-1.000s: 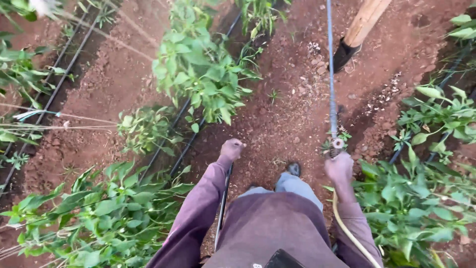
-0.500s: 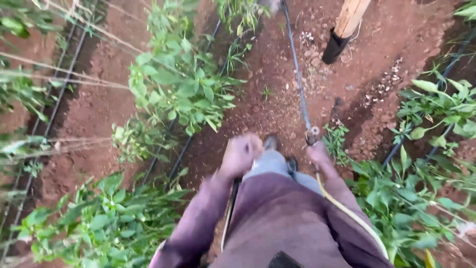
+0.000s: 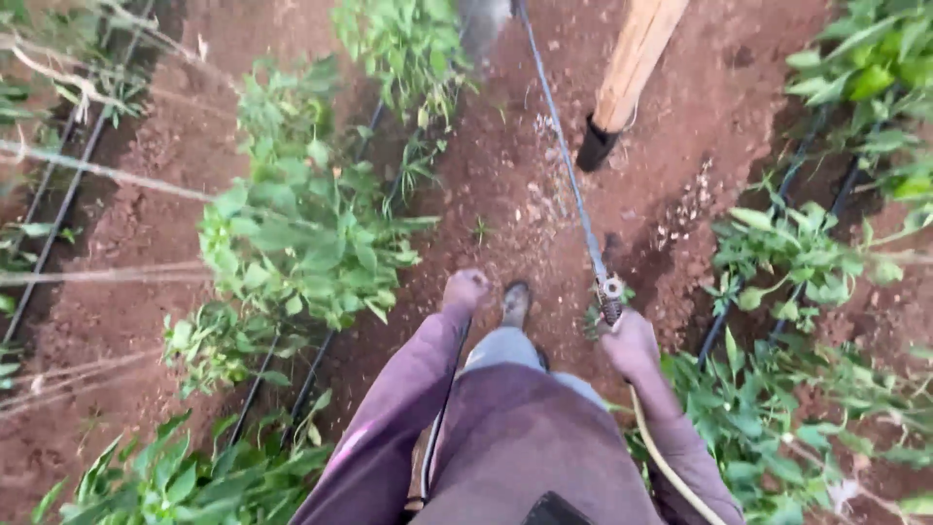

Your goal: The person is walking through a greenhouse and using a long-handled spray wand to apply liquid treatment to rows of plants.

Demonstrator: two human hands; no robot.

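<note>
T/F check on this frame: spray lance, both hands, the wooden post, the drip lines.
1. The right hand grips the spray lance at its handle end. True.
2. The left hand holds the lance too. False: it is a closed fist, apart from the lance, and whether it holds anything cannot be told.
3. A wooden post with a dark base stands in the red soil right of the lance. True.
4. The black drip lines lie on bare concrete. False: they run along soil beside leafy plants.
5. A yellowish hose trails back from the right hand. True.

Red soil [image 3: 505,185]: black drip lines [image 3: 58,209], plant rows [image 3: 292,233], wooden post [image 3: 632,68].
</note>
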